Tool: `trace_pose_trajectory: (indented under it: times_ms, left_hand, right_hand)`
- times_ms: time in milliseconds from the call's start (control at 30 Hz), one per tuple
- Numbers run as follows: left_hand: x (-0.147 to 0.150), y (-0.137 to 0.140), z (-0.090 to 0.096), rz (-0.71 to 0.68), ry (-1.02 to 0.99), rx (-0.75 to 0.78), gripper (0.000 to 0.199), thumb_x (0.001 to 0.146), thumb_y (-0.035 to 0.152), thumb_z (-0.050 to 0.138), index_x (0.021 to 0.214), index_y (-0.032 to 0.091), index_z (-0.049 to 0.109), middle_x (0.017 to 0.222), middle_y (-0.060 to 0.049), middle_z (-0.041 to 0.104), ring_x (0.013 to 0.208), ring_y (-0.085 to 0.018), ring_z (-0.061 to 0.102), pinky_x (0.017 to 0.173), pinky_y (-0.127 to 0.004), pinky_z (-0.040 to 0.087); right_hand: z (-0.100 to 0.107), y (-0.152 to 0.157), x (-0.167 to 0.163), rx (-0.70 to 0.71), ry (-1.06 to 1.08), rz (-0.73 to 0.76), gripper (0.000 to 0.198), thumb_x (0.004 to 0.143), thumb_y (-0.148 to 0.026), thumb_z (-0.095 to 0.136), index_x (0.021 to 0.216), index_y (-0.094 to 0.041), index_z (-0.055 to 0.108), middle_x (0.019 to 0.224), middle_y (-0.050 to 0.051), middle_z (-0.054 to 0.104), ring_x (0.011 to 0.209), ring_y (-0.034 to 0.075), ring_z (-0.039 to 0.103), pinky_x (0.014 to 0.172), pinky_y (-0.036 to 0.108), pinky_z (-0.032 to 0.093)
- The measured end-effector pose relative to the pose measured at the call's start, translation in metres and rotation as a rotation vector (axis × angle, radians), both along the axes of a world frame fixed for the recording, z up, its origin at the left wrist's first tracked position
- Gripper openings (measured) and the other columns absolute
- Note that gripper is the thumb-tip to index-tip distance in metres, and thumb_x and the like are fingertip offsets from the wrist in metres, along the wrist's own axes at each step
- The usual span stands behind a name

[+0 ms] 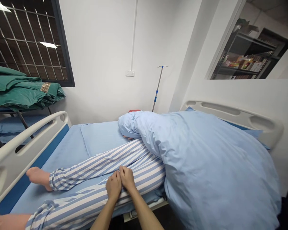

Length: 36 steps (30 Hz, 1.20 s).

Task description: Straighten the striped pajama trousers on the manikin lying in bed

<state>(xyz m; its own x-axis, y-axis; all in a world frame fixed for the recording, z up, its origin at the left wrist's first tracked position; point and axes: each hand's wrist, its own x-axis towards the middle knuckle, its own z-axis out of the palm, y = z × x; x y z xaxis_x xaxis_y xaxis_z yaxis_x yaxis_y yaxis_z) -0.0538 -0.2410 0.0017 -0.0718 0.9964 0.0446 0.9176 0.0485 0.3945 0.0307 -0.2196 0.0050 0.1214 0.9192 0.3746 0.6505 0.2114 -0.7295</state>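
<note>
My left hand [114, 186] and my right hand [127, 178] are side by side and touching, both closed with the fingers curled under. They are over the thigh of the nearer leg in blue-and-white striped trousers [86, 198]. Whether any cloth is caught in the fingers is hidden. The trousers are on a figure lying on its back, with one bare foot [39, 177] showing whole and the nearer foot [11, 222] partly cut off by the frame. A bunched light blue quilt [201, 159] covers the figure from the hips up.
The bed has a light blue sheet [99, 135], a footboard [38, 127] at left and a headboard [240, 118] at right. Behind it stands a drip pole [158, 84]. Green folded cloth [19, 91] lies on a rack beyond the footboard. The quilt hangs over the near side.
</note>
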Motion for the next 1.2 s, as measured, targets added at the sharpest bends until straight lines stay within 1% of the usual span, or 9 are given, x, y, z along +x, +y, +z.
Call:
trace_pose_trajectory:
  times_ms: [133,367,533,633,733,867,933,1100,1200]
  left_hand:
    - [0.004,-0.002,0.0,-0.003,0.043,0.014,0.041,0.089,0.034,0.024,0.097,0.02,0.062,0.093,-0.009,0.067,0.087,-0.022,0.059,0.069,-0.03,0.036]
    - [0.004,-0.003,0.002,0.005,-0.004,-0.029,0.042,0.088,0.036,0.024,0.097,0.019,0.062,0.093,-0.011,0.067,0.089,-0.023,0.059,0.071,-0.03,0.037]
    - [0.011,0.012,0.013,0.074,-0.259,-0.049,0.04,0.085,0.04,0.028,0.079,0.021,0.062,0.09,-0.009,0.067,0.084,-0.022,0.059,0.066,-0.029,0.037]
    - [0.021,0.019,0.02,0.095,-0.472,0.065,0.039,0.084,0.038,0.029,0.064,0.02,0.057,0.073,-0.006,0.066,0.07,-0.017,0.057,0.061,-0.026,0.035]
    - [0.027,0.018,0.014,0.115,-0.583,0.149,0.039,0.083,0.038,0.029,0.057,0.02,0.052,0.063,-0.004,0.063,0.062,-0.015,0.053,0.058,-0.025,0.033]
    - [0.026,0.011,-0.007,0.068,-0.498,0.155,0.034,0.083,0.036,0.03,0.061,0.021,0.051,0.063,-0.004,0.062,0.061,-0.015,0.052,0.059,-0.025,0.031]
    - [0.025,0.009,-0.012,0.055,-0.476,0.147,0.033,0.084,0.036,0.029,0.063,0.021,0.05,0.064,-0.004,0.062,0.062,-0.015,0.053,0.06,-0.025,0.031]
    - [0.024,0.01,-0.01,0.045,-0.458,0.125,0.034,0.086,0.034,0.028,0.064,0.02,0.049,0.067,-0.005,0.063,0.065,-0.016,0.055,0.062,-0.025,0.032]
    - [0.023,0.01,-0.01,0.052,-0.41,0.109,0.034,0.087,0.032,0.028,0.069,0.02,0.053,0.072,-0.006,0.065,0.069,-0.016,0.057,0.063,-0.025,0.032]
  right_hand:
    - [-0.011,0.0,0.003,-0.01,0.025,-0.049,0.046,0.089,-0.035,0.029,0.052,-0.018,0.048,0.05,0.001,0.053,0.048,0.009,0.04,0.052,0.026,0.02]
    - [-0.011,-0.001,0.005,0.008,0.125,-0.04,0.042,0.087,-0.035,0.034,0.051,-0.018,0.046,0.048,0.0,0.05,0.048,0.01,0.038,0.05,0.025,0.02]
    - [-0.013,0.001,0.007,0.028,0.266,-0.039,0.041,0.085,-0.036,0.036,0.051,-0.018,0.049,0.049,0.0,0.051,0.048,0.011,0.04,0.049,0.024,0.022]
    - [-0.013,0.003,0.008,0.042,0.346,-0.033,0.039,0.085,-0.036,0.036,0.053,-0.018,0.049,0.051,0.001,0.053,0.05,0.012,0.042,0.05,0.023,0.025]
    - [-0.014,0.004,0.01,0.043,0.364,-0.032,0.039,0.084,-0.036,0.038,0.052,-0.018,0.046,0.05,0.0,0.051,0.05,0.011,0.04,0.05,0.023,0.025]
    - [-0.014,0.004,0.01,0.026,0.376,-0.05,0.039,0.084,-0.038,0.038,0.05,-0.018,0.042,0.048,-0.002,0.046,0.049,0.011,0.037,0.05,0.024,0.026]
    - [-0.014,0.003,0.009,0.022,0.371,-0.057,0.039,0.083,-0.039,0.037,0.051,-0.019,0.042,0.048,-0.001,0.047,0.049,0.011,0.037,0.05,0.025,0.027]
    - [-0.014,0.003,0.01,0.026,0.326,-0.058,0.038,0.081,-0.042,0.034,0.052,-0.025,0.051,0.046,-0.001,0.052,0.049,0.017,0.044,0.048,0.028,0.025]
    - [-0.015,0.006,0.011,0.008,0.309,0.036,0.037,0.079,-0.044,0.034,0.05,-0.031,0.054,0.036,-0.002,0.046,0.05,0.02,0.047,0.046,0.029,0.021]
